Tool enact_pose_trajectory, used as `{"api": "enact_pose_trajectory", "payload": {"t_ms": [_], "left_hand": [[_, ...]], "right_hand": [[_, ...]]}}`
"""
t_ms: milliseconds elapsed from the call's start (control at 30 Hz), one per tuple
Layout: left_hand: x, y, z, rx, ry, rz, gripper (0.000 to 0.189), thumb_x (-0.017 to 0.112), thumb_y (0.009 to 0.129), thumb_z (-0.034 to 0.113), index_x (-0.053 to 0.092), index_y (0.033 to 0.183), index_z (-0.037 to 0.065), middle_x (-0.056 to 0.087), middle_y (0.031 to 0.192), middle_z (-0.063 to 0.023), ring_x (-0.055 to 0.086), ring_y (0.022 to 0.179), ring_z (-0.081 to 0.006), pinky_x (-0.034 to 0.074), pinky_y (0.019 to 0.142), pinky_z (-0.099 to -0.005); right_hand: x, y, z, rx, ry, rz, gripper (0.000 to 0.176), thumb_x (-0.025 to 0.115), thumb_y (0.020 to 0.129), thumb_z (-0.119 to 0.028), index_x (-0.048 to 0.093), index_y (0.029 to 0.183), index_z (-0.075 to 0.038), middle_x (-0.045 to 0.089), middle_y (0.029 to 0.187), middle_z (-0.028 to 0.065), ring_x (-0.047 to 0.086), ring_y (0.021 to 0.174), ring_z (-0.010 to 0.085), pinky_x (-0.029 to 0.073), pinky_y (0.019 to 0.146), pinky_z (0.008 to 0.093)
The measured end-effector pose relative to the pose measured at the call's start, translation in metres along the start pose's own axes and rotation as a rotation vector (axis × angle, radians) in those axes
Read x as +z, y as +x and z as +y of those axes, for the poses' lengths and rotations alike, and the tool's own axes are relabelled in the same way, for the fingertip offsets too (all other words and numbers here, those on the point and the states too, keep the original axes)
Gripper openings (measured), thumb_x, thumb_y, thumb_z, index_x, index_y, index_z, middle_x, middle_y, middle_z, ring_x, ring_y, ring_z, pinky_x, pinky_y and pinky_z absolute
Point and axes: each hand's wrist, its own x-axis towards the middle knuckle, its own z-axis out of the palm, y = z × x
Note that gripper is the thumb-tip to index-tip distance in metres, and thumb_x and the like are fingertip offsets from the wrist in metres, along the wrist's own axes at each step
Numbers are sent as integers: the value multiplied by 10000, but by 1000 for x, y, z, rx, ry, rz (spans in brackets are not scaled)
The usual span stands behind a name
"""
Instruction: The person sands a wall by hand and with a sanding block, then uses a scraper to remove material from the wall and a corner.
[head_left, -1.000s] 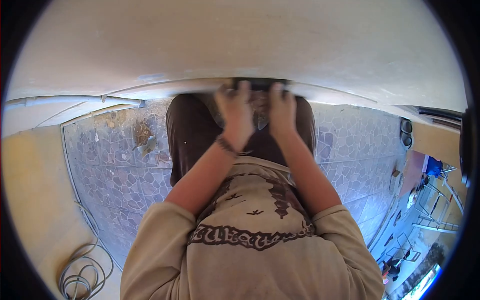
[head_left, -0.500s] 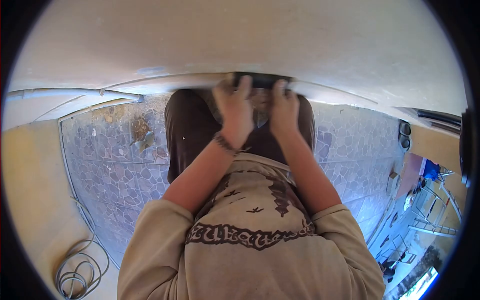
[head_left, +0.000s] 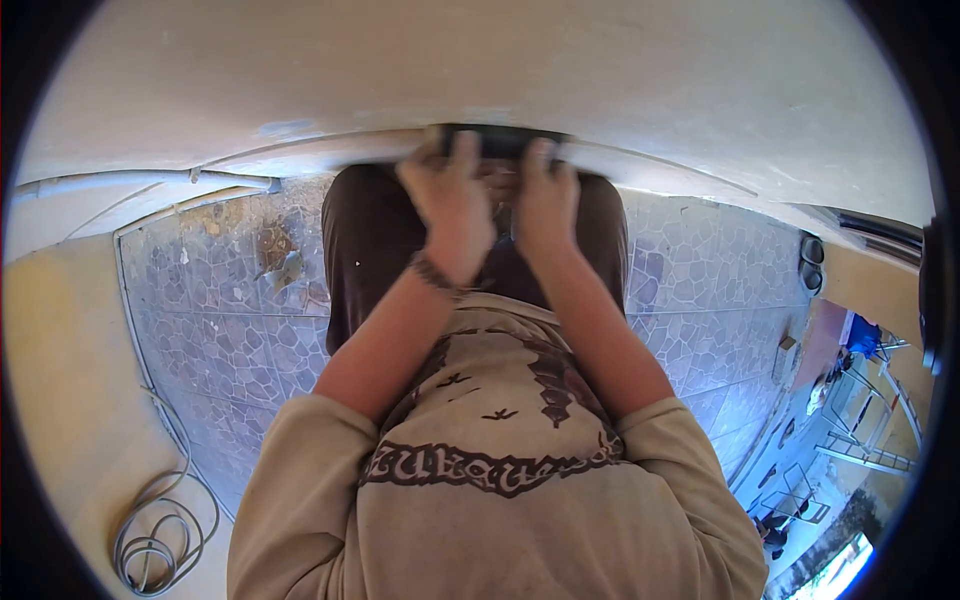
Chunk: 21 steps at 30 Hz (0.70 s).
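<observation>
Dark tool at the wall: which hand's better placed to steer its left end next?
Left, likely. The left hand is at the dark tool's left part; the right hand is toward its right end. Both seem to grip it, though blurred.

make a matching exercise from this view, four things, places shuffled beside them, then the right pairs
Things
1. dark, bar-shaped block
2. thin dark bracelet
3. coiled grey hose
4. long pale pipe

Places
A. around the left hand's wrist
B. along the flat pale wall, picture's upper left
C. held in left hand and right hand
D. picture's lower left

Pairs: 1-C, 2-A, 3-D, 4-B
</observation>
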Motion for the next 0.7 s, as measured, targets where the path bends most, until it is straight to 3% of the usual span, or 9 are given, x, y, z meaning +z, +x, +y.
{"api": "enact_pose_trajectory", "payload": {"t_ms": [167, 300, 333, 367, 467, 500, 533, 600, 700], "left_hand": [[-20, 8, 27, -20, 31, 55, 420, 604, 926, 114, 276, 1168, 13, 540, 961, -175, 617, 594, -216, 540, 451, -309], [22, -5, -36, 21, -14, 72, 413, 596, 931, 109, 288, 1177, -14, 568, 925, -185, 635, 610, -236, 540, 462, -332], [34, -10, -36, 71, 2, 64, 404, 584, 941, 109, 301, 1186, -41, 597, 884, -197, 650, 600, -265, 548, 469, -373], [38, -15, -31, -67, -102, 94, 413, 601, 918, 63, 305, 1185, -45, 588, 914, -204, 649, 607, -267, 548, 475, -373], [12, 4, -28, 101, -34, 190, 302, 576, 935, 83, 382, 1137, -32, 610, 876, -215, 645, 589, -262, 536, 461, -381], [1, -3, 18, -105, -40, 56, 237, 549, 956, 123, 426, 1104, -16, 627, 805, -222, 641, 554, -263, 537, 449, -385], [-22, 12, 21, -53, -93, -40, 239, 535, 965, 161, 428, 1099, -6, 634, 751, -231, 640, 524, -270, 540, 426, -369], [-23, 9, 42, -1, 22, -42, 310, 553, 941, 72, 341, 1164, 32, 565, 781, -148, 573, 479, -201, 499, 375, -308], [2, -1, 19, 29, -15, 175, 324, 571, 929, 61, 342, 1153, 12, 551, 901, -154, 580, 510, -182, 497, 391, -296]], "right_hand": [[32, -13, 0, 156, 73, -46, 327, 560, 978, -261, 485, 1071, 43, 611, 796, 100, 609, 555, 148, 515, 467, 272], [-31, 8, -15, -43, -80, 46, 365, 571, 971, -301, 505, 995, 57, 626, 786, 109, 627, 570, 166, 533, 482, 279], [-36, 6, -25, -33, -48, 46, 364, 574, 971, -305, 516, 982, 54, 627, 785, 103, 623, 579, 153, 530, 494, 271], [-33, 3, -30, -29, -102, 111, 347, 555, 981, -291, 538, 964, 56, 622, 793, 92, 620, 608, 135, 521, 514, 264], [-15, 7, 1, -76, -150, 38, 386, 515, 993, -357, 524, 1012, 28, 645, 776, 132, 626, 562, 164, 507, 466, 279], [4, 6, 12, -60, -238, 21, 370, 530, 987, -352, 515, 1002, 18, 627, 753, 112, 624, 560, 166, 510, 472, 282], [35, -11, 1, 23, -184, 58, 353, 548, 980, -346, 514, 978, 5, 606, 718, 89, 629, 567, 175, 512, 475, 292], [52, -16, 11, 111, -2, 59, 365, 533, 986, -354, 531, 982, 11, 629, 745, 102, 639, 582, 185, 516, 490, 292], [25, -14, -2, 35, -78, -18, 423, 485, 1001, -385, 532, 1027, 35, 657, 805, 133, 646, 594, 195, 533, 525, 296]]}}
